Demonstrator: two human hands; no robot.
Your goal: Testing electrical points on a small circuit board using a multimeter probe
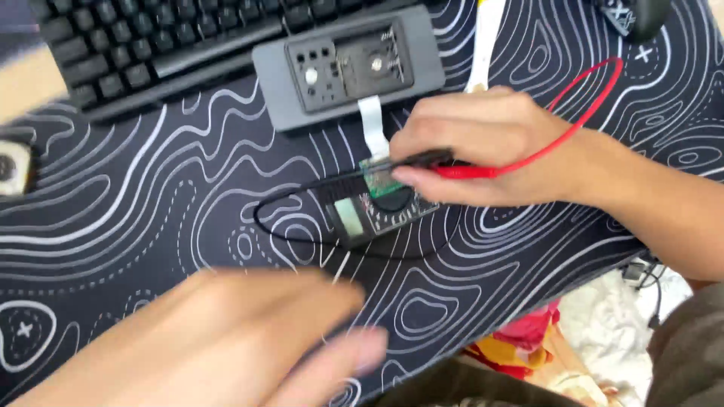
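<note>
The right hand [483, 143] enters from the right edge of the desk mat with fingers curled in a pinch and thumb extended leftward, while the left hand [256, 339], blurred, lies flat near the front edge with fingers extended rightward.

Scene bright, daylight-like, even across black desk mat [151, 203]. Strongest light at right: skin of right hand [483, 143] and forearm washed warm, white cloth at lower right near overexposed. Shadows soft, short, under right hand. Left hand [249, 339] heavily motion-blurred, edges smeared, fingers indistinct. Keyboard [151, 45] and top-left corner soft, slightly blurred. Multimeter [377, 207] display glares pale, unreadable. Mat lines stay sharp mid-frame.
</note>
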